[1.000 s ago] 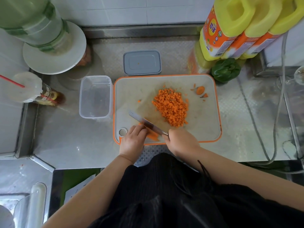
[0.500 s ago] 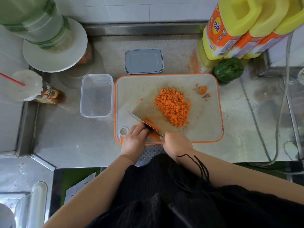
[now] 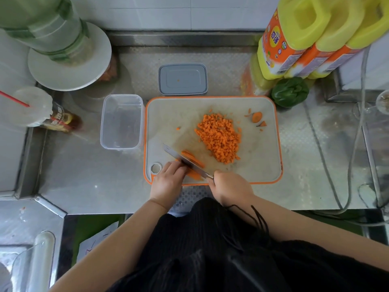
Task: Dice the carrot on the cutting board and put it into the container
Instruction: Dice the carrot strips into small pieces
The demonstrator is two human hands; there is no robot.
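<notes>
Carrot strips (image 3: 192, 163) lie at near-left corner of board (image 3: 261, 165), under knife (image 3: 185, 160). Left hand (image 3: 168, 182): fingers curled, holding strips down. Right hand (image 3: 230, 187): gripping knife handle, blade angled across strips. Diced pile (image 3: 220, 137) mid-board. Container (image 3: 121, 121) just left of board on bench (image 3: 84, 175), nothing in it. Grey lid (image 3: 182, 79) behind board.
</notes>
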